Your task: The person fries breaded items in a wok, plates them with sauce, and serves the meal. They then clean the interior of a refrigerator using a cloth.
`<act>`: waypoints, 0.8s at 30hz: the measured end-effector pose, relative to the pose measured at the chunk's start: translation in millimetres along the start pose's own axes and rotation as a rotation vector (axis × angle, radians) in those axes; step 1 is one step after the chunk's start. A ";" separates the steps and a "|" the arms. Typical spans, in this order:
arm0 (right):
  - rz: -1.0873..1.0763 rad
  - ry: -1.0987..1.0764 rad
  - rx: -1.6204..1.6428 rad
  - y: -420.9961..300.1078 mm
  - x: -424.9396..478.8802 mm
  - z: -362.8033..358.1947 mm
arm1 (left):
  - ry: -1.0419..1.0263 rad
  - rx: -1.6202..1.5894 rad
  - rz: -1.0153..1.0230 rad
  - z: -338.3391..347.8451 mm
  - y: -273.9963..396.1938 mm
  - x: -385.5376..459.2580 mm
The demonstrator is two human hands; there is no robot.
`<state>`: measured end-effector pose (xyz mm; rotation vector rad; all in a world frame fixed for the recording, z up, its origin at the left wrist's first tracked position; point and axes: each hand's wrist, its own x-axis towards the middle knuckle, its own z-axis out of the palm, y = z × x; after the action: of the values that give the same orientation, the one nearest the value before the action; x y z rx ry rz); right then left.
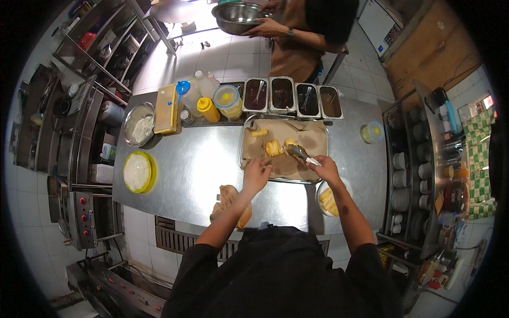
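My right hand point(326, 169) is closed on the white handle of serving tongs point(301, 153). The tongs' tips touch or nearly touch a yellow food roll point(290, 142) on brown paper in a metal tray point(327, 155). Farther left on the paper lie a cluster of yellow rolls point(274, 148) and one more roll point(259, 133). My left hand point(257, 173) hovers at the tray's near left edge, fingers apart, with nothing in it. A white bowl of yellow pieces point(328, 202) stands under my right forearm, partly hidden. A crumpled brown cloth or bag point(227, 198) lies by my left forearm.
Steel pans of dark sauces point(282, 95) line the tray's far side. Squeeze bottles point(208, 110) and a lidded tub point(227, 99) stand left of them. A yellow bowl of white powder point(137, 172) and a steel bowl point(139, 125) are farther left. Across the table, a person holds a metal bowl point(237, 18).
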<state>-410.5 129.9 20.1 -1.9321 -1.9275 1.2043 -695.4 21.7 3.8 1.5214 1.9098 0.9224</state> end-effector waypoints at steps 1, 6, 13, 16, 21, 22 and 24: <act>0.000 -0.003 -0.012 -2.1 1.7 -0.3 | -0.023 0.032 -0.053 8.6 -8.2 11.3; -0.015 -0.111 0.075 -6.3 12.2 -1.1 | -0.006 0.090 -0.215 44.3 -26.6 47.1; 0.041 -0.229 0.203 -3.9 26.8 -4.6 | -0.070 0.101 -0.255 46.5 -10.1 56.9; 0.010 -0.165 0.097 -8.7 25.5 -8.1 | -0.079 0.110 -0.284 43.7 -5.0 54.7; -0.038 -0.063 -0.083 -31.5 11.2 -14.0 | -0.036 0.098 -0.296 42.1 -1.4 52.8; -0.034 -0.055 -0.111 -35.5 9.3 -13.0 | -0.027 0.103 -0.285 43.4 -4.0 52.6; -0.110 0.028 -0.163 -43.1 2.2 -11.4 | -0.010 0.115 -0.263 41.8 -5.6 52.5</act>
<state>-436.8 143.5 53.6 -1.8769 -2.1471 1.0141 -679.3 79.8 -26.2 1.2919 2.1239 0.6983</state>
